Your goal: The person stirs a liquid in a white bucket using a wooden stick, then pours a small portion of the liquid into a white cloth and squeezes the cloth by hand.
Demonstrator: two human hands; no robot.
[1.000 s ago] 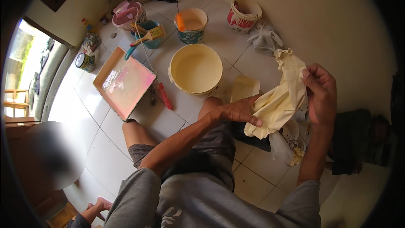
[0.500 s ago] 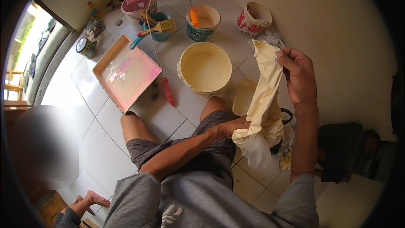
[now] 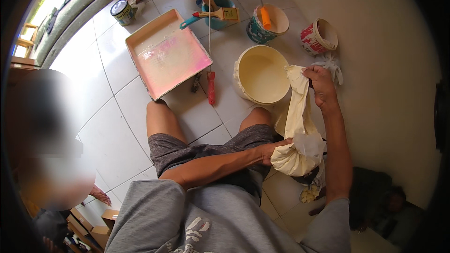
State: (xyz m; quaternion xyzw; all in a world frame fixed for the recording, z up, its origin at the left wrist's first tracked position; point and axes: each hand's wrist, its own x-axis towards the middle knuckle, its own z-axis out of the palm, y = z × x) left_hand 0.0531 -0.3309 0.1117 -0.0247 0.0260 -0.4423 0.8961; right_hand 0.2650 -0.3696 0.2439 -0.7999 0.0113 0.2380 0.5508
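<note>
A cream plastic bag point(image 3: 299, 107), wrinkled and smeared, stretches between my two hands. My right hand point(image 3: 322, 84) pinches its narrow far end, which lies beside the right rim of a large cream bucket point(image 3: 240, 84). The bucket has pale cream paint inside. Around the bulging near part of the bag my left hand point(image 3: 277, 151) is closed, and clear plastic point(image 3: 309, 144) sticks up there. Whether the bag's narrow end touches the bucket rim I cannot tell.
Left of the bucket lies a pink-stained paint tray point(image 3: 136, 61), with a red-handled roller point(image 3: 211, 89) beside it. Farther off stand a teal pail with a brush point(image 3: 229, 14), a bucket with an orange roller point(image 3: 265, 18) and a red-white bucket point(image 3: 309, 40). People are at left and right.
The bag's narrow end has come closer to the bucket rim. Its bulging near part has tilted, bringing the clear plastic upward. The whole view has shifted, so the buckets appear farther right.
</note>
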